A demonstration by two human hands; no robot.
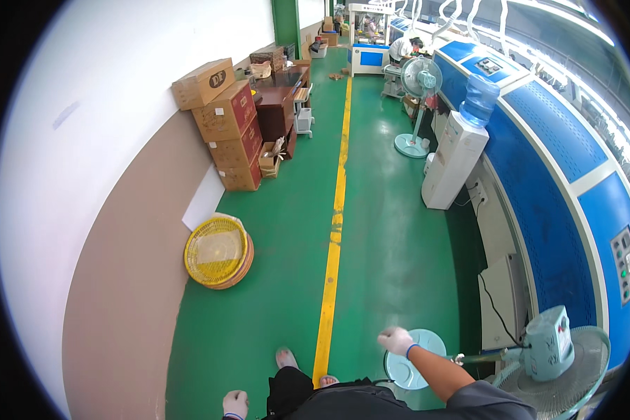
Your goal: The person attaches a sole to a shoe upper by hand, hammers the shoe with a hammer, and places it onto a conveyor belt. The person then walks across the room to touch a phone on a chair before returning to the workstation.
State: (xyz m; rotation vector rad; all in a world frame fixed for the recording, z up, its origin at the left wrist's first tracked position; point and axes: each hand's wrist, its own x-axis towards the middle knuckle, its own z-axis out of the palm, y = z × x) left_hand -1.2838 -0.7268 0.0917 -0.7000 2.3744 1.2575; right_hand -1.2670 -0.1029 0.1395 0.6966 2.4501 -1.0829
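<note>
My left hand (pixel 236 404), in a whitish glove, hangs at the lower edge beside my dark trousers. Its fingers are curled in, and I see nothing in them. My right hand (pixel 397 341), gloved too with a blue band at the wrist, is held forward with its fingers curled, and no object shows in it. Below and behind it lies the round turquoise base (pixel 427 371) of a stand fan (pixel 549 343), whose head and grille are at the lower right. My right hand overlaps the base in the picture; I cannot see it touching.
A yellow line (pixel 334 245) runs along the green floor. At the left wall are stacked yellow baskets (pixel 217 250), cardboard boxes (pixel 231 150) and a brown desk (pixel 276 105). On the right stand a water dispenser (pixel 455 161), another fan (pixel 421 77) and a long blue machine (pixel 539 168); a person (pixel 402 49) bends farther off.
</note>
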